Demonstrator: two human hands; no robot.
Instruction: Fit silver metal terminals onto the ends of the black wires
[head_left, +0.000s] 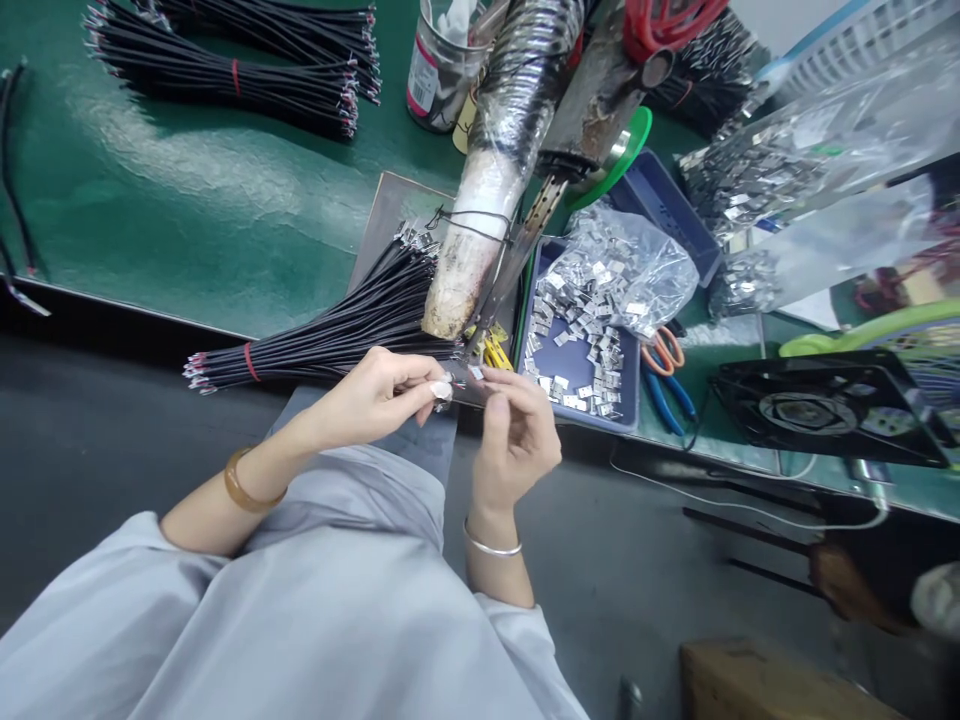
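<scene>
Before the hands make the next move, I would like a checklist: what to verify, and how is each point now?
1. Left hand holding the wire end: ok.
2. Right hand holding a small metal connector: ok.
3. Wire end touching connector: not ok; they appear apart.
4. Spare connectors in the tray: ok.
5. Soldering iron hot: cannot tell.

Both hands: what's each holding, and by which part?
Left hand: thin wires, held just behind their tips. Right hand: a small metal connector; which part it holds is unclear.
</scene>
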